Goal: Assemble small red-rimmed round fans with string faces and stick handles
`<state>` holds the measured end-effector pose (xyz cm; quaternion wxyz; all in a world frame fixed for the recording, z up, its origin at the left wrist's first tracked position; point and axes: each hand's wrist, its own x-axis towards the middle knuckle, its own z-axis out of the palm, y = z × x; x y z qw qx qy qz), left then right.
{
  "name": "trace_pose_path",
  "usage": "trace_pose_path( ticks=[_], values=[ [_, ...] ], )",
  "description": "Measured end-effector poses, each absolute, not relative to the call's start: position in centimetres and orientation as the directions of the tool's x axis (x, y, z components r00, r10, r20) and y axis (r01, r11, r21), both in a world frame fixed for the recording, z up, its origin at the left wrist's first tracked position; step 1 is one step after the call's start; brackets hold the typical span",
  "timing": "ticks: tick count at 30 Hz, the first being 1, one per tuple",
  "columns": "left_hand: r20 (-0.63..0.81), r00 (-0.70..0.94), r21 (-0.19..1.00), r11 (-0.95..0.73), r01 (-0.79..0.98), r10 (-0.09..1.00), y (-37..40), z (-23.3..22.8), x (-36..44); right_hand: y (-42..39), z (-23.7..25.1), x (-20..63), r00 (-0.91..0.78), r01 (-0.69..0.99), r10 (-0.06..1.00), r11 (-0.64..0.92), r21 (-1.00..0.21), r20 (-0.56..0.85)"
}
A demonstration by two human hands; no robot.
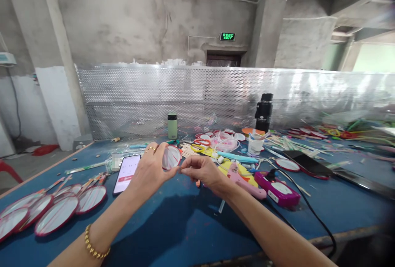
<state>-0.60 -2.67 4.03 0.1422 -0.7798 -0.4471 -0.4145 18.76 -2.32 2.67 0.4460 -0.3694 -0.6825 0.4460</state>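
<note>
Left hand (150, 171) pinching a small round disc (171, 157) mid-frame, right hand (202, 171) fingertips closed at its edge; could easily slip onto the cluttered bench (173, 221).

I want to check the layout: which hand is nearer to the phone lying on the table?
Left. The left hand is just right of the phone; the right hand is farther right, beyond the left hand.

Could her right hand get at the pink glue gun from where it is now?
Probably yes. The right hand hovers just left of the pink glue gun, with only bare blue table between them. Its fingertips do pinch the edge of the small round fan that the left hand holds.
</note>
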Motion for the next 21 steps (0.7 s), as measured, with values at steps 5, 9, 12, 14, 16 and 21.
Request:
trace_pose_path(
  ticks=[5, 9, 12, 14, 16, 21],
  values=[
    [0.76, 0.269, 0.173, -0.583, 0.794, 0.592, -2.8, 4.0, -0.7, -2.8, 2.7, 18.7, -0.299, 0.037, 0.922, 0.27, -0.962, 0.247],
    [0.772, 0.276, 0.169, -0.603, 0.779, 0.573, -2.8, 4.0, -0.8, -3.3, 3.0, 18.2, -0.299, -0.103, 0.923, 0.219, -0.97, 0.24],
    [0.77, 0.284, 0.173, -0.615, 0.769, 0.572, -3.0, 4.1, -0.8, -3.5, 3.1, 18.0, -0.288, -0.177, 0.927, 0.196, -0.965, 0.241],
    [0.763, 0.276, 0.186, -0.608, 0.772, 0.584, -3.1, 4.3, -0.8, -3.5, 3.1, 18.0, -0.277, -0.16, 0.93, 0.204, -0.966, 0.242],
    [0.757, 0.269, 0.196, -0.6, 0.776, 0.596, -3.2, 4.4, -0.8, -3.6, 3.1, 17.9, -0.267, -0.116, 0.929, 0.234, -0.965, 0.257],
    [0.741, 0.28, 0.2, -0.599, 0.776, 0.61, -3.0, 4.3, -0.9, -3.9, 3.4, 17.8, -0.251, -0.077, 0.918, 0.297, -0.952, 0.306]
  ],
)
